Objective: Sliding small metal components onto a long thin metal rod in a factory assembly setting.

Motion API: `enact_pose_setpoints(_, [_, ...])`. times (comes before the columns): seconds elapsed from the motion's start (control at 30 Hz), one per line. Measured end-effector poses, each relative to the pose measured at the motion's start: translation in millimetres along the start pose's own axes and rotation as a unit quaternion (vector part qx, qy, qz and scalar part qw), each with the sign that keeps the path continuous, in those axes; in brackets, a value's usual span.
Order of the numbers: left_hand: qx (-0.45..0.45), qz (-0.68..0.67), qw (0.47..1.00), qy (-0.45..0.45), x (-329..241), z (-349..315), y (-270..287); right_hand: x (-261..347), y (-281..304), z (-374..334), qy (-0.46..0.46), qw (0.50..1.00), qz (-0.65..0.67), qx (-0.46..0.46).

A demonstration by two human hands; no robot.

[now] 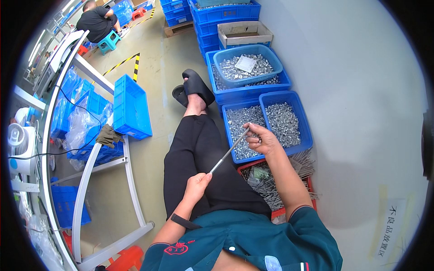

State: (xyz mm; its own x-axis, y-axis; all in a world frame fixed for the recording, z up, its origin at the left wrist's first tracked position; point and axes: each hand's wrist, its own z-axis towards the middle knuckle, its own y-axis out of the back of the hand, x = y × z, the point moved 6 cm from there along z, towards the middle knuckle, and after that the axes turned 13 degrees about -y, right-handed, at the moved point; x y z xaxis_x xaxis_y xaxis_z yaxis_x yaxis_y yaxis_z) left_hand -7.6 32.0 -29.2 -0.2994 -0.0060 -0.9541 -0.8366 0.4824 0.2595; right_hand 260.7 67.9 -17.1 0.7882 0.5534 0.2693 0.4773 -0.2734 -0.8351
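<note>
A long, thin grey metal rod (229, 151) slants across my lap, its lower end towards me. My left hand (195, 188) is closed around that lower end, over my thigh. Thumb and fingers of my right hand (266, 141) pinch the upper end, in front of the nut-filled bin; whether a small part sits on the tip is too small to tell. Beneath the right hand stands a blue divided bin (309, 131) with small silvery nut-like parts in both halves. Below it, partly hidden by my right forearm, a red crate (277, 212) holds many similar rods (266, 189).
Beyond are a larger blue bin (255, 95) bearing a light-blue basket (247, 82) of metal parts, a carton (246, 40) and stacked blue crates. On the left, a white-framed workbench (97, 176) has an empty blue crate (131, 108) beside it. A person sits far off on a stool (108, 42).
</note>
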Motion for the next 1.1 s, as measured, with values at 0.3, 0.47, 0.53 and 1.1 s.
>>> enact_pose_setpoints(0.3, [-0.028,0.055,0.996,-0.059,-29.8,16.0,1.9,-3.6,-30.9,-0.6,-0.034,0.961,-0.26,-0.087])
enact_pose_setpoints(0.47, [-0.044,-0.035,0.998,-0.038,-33.3,32.8,-1.6,-11.6,-29.5,-0.8,-0.042,0.977,-0.21,-0.023])
enact_pose_setpoints(0.53, [-0.039,-0.047,0.997,-0.041,-34.1,33.1,-0.7,-6.3,-7.1,2.3,-0.042,0.993,-0.107,-0.009])
enact_pose_setpoints(1.1, [-0.026,-0.012,0.999,-0.039,-4.2,-1.3,8.1,12.0,10.5,1.5,0.004,0.999,0.037,-0.034])
